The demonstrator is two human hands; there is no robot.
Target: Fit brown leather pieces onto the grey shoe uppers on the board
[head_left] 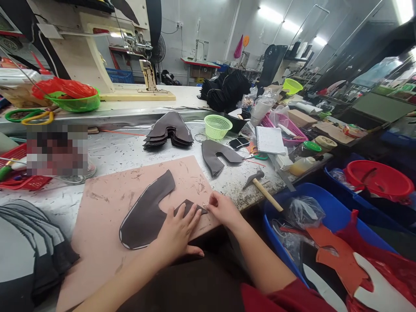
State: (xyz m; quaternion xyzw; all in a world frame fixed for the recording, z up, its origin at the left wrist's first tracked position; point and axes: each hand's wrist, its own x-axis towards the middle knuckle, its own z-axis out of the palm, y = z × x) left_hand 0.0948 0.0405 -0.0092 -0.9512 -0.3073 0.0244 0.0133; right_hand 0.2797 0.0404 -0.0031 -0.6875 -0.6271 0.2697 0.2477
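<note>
A dark grey curved shoe-upper piece [146, 214] with a pale line along its edge lies on the pink board [104, 208]. My left hand [178, 229] rests flat on the piece's near right end, fingers spread and thumb pointing right. At the tip of that end, my right hand [224, 209] is closed in a pinch on the edge of the piece. The fingertips partly hide what is between them. Beyond the board stands a stack of similar grey pieces [169, 130], and one more curved piece [217, 154] lies to its right.
A hammer [263, 188] lies at the right table edge, above a blue bin [271, 216] of scraps. Behind are a light green basket [218, 126], a notebook [269, 139] and a sewing machine [97, 56]. Layered black-and-white pieces [42, 247] lie at left.
</note>
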